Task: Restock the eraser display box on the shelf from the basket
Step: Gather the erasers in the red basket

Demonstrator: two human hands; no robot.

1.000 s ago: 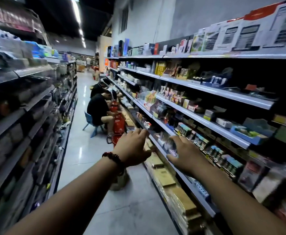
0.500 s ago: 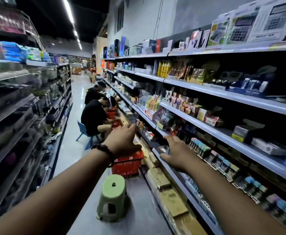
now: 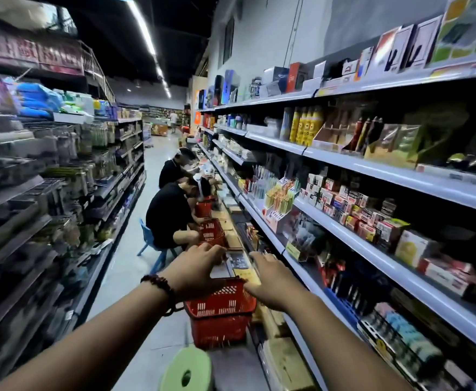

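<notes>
Hands: left hand (image 3: 196,270) and right hand (image 3: 273,283) are hovering over the red basket (image 3: 221,314).
Fingers: both are spreading loose, grasping nothing.

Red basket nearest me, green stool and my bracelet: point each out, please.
Red basket (image 3: 217,320): head view, on its slatted front wall.
Green stool (image 3: 186,369): head view, on its round top, beside the centre hole.
Bracelet (image 3: 160,285): head view, on the dark beads at the left wrist.

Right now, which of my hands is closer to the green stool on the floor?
Left. The left hand hangs over the red basket, on the green stool's side; the right hand is further over toward the shelf.
</notes>
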